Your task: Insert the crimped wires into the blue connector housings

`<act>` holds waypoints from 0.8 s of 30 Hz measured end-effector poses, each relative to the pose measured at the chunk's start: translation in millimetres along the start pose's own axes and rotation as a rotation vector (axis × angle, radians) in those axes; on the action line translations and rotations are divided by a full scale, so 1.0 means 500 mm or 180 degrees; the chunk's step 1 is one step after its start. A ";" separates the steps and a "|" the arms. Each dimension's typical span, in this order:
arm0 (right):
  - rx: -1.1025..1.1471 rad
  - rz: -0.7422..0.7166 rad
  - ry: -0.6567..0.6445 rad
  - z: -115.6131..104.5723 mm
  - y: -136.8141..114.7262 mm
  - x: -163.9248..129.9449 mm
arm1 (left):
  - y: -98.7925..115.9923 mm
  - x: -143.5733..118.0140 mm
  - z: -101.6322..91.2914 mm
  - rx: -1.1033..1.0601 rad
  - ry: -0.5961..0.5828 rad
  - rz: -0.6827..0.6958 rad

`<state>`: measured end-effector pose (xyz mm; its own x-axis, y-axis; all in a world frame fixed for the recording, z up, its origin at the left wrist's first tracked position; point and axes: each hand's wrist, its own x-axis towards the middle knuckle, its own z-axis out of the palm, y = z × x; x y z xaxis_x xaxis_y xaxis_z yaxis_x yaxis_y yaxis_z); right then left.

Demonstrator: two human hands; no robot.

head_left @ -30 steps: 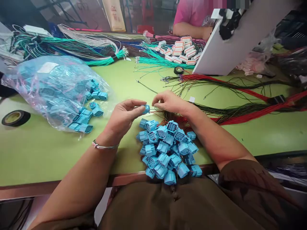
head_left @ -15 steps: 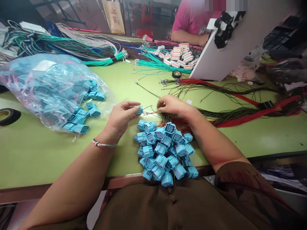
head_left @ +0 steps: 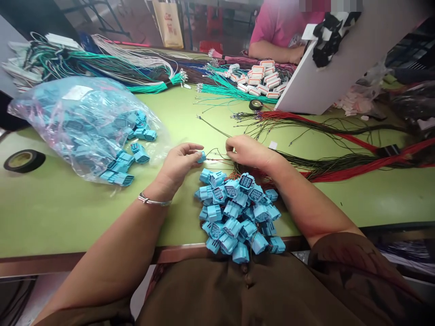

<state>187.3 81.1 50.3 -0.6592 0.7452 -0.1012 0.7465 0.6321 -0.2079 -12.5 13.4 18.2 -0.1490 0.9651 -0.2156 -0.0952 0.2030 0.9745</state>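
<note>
My left hand (head_left: 178,164) pinches a small blue plastic connector (head_left: 201,157) between thumb and fingertips, just above the green table. My right hand (head_left: 249,151) is closed on thin wires (head_left: 217,158) that run toward that connector, a short gap to its right. Below both hands lies a heap of blue connectors (head_left: 238,213) reaching to the table's near edge. Bundles of black and red wires (head_left: 340,163) stretch away to the right from under my right hand.
A clear plastic bag of blue connectors (head_left: 84,122) lies at the left, a black tape roll (head_left: 23,160) beyond it. Green and white wire bundles (head_left: 102,68) and white connectors (head_left: 260,77) sit at the back. A white board (head_left: 326,72) leans at back right; another person's arm (head_left: 272,50) rests behind.
My hands have moved apart slightly and lowered toward the table; the right hand drew back to the right along the wires. The left keeps the connector.
</note>
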 end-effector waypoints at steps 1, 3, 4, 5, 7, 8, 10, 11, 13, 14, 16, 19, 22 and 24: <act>0.0054 -0.0037 0.0022 0.000 -0.006 -0.001 | 0.002 -0.001 0.000 0.0025 0.0007 0.0008; 0.0120 -0.0094 0.0022 0.004 -0.016 0.000 | 0.004 -0.004 0.001 0.0088 0.0014 0.0013; 0.0108 -0.0099 0.0011 0.008 -0.020 0.002 | 0.006 -0.005 0.001 0.0118 0.0016 0.0016; 0.0067 -0.0090 0.0005 0.013 -0.023 0.005 | 0.007 -0.006 0.001 0.0142 0.0019 0.0021; -0.0032 -0.0084 -0.0020 0.024 -0.027 0.013 | 0.008 -0.007 0.001 0.0206 0.0008 0.0037; -0.0061 -0.0079 -0.0046 0.028 -0.029 0.017 | 0.008 -0.007 0.000 0.0250 0.0002 0.0050; -0.0081 -0.0045 -0.0129 0.037 -0.034 0.023 | 0.009 -0.006 -0.001 0.0348 -0.0018 0.0061; -0.0097 -0.0010 -0.0166 0.040 -0.037 0.024 | 0.009 -0.005 -0.001 0.0393 -0.0036 0.0061; -0.0172 0.0057 -0.0209 0.046 -0.043 0.025 | 0.009 -0.004 -0.002 0.0458 -0.0071 0.0074; -0.0228 0.0038 -0.0237 0.047 -0.043 0.024 | 0.008 -0.003 -0.002 0.0490 -0.0090 0.0073; -0.0295 -0.0088 -0.0274 0.044 -0.038 0.018 | 0.007 -0.002 -0.002 0.0583 -0.0113 0.0050; -0.0057 -0.0189 -0.0215 0.029 -0.016 0.003 | 0.006 0.000 -0.002 0.0806 -0.0137 -0.0012; 0.0564 -0.0142 -0.0156 0.014 0.008 -0.006 | 0.005 0.002 -0.006 0.1154 -0.0254 0.0025; 0.0886 -0.0118 -0.0092 0.015 0.018 -0.004 | 0.006 0.003 -0.011 0.1403 -0.0386 0.0037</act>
<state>194.6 83.6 41.6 -0.6907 0.7138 -0.1154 0.6708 0.5730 -0.4709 -18.3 14.6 20.5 -0.0286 0.9748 -0.2213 0.3375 0.2178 0.9158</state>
